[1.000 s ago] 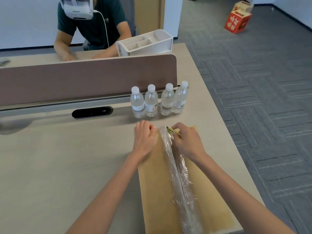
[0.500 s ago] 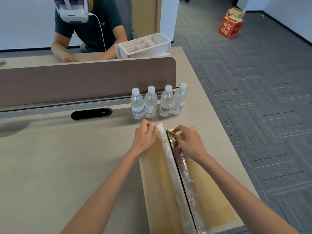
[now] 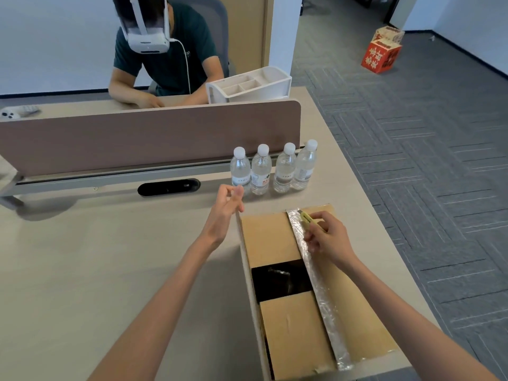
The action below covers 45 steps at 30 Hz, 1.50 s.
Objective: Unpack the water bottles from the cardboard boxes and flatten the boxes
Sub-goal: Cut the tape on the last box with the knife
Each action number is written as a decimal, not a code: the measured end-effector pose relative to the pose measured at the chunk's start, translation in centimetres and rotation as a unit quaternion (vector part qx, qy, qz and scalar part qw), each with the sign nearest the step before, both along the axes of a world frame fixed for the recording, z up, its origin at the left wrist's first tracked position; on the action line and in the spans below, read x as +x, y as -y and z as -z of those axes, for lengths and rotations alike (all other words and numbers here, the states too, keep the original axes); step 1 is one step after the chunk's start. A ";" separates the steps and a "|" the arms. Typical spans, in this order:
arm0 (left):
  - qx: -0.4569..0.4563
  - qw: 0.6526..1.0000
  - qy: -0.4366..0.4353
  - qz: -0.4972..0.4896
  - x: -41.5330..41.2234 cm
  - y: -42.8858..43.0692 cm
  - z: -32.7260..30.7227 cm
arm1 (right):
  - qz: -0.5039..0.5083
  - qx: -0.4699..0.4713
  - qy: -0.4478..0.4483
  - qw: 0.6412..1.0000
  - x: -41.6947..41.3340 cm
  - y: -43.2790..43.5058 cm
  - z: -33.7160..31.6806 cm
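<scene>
A cardboard box (image 3: 362, 312) lies at the desk's near right corner. Its left top flap (image 3: 248, 284) stands on edge, and my left hand (image 3: 224, 213) pinches that flap's far corner. The right top flap lies flat with a strip of clear tape (image 3: 320, 287) along its inner edge. My right hand (image 3: 325, 237) rests on that flap and holds a yellow utility knife (image 3: 306, 218). Two inner flaps (image 3: 292, 328) show inside, with a dark gap (image 3: 280, 279) between them; its contents are unclear. Several water bottles (image 3: 261, 171) stand upright in a row behind the box.
A brown divider panel (image 3: 148, 136) runs across the desk behind the bottles. A black bar-shaped device (image 3: 168, 187) lies at its foot. Beyond it sits a person wearing a headset (image 3: 165, 50), beside a white organiser tray (image 3: 248, 85). The desk's right edge drops to grey carpet.
The taped seam has parted. My left hand has swung the left flap up from flat to upright, uncovering the inner flaps. My right hand with the knife has stayed on the right flap.
</scene>
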<state>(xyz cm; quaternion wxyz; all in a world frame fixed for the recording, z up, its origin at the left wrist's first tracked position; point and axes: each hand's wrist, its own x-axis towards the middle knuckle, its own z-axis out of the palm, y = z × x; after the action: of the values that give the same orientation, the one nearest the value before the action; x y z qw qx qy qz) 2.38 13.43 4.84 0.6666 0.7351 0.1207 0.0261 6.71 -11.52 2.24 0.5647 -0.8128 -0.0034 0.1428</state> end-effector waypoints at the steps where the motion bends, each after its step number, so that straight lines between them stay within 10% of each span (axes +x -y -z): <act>1: -0.003 1.000 -0.005 0.005 -0.5 -0.7 -0.1 | 0.006 0.003 -0.002 1.000 -0.2 -0.1 0.1; 20: 0.311 0.936 -0.164 0.006 -5.7 -3.1 9.6 | 0.085 0.012 -0.005 0.996 -1.6 0.0 0.5; 28: 0.274 0.937 -0.216 -0.017 -3.9 5.6 7.0 | 0.104 0.019 0.037 0.994 -0.1 2.9 1.2; 45: 0.384 0.897 -0.169 -0.141 -3.4 7.9 8.5 | -0.012 -0.251 0.096 0.963 3.8 14.6 11.3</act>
<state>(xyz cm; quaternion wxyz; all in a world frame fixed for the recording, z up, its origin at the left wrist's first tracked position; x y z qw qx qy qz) -1.07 5.56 -3.69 0.2913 0.9026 0.3146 0.0391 10.47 -26.07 -9.03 0.3384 -0.9381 -0.0309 0.0672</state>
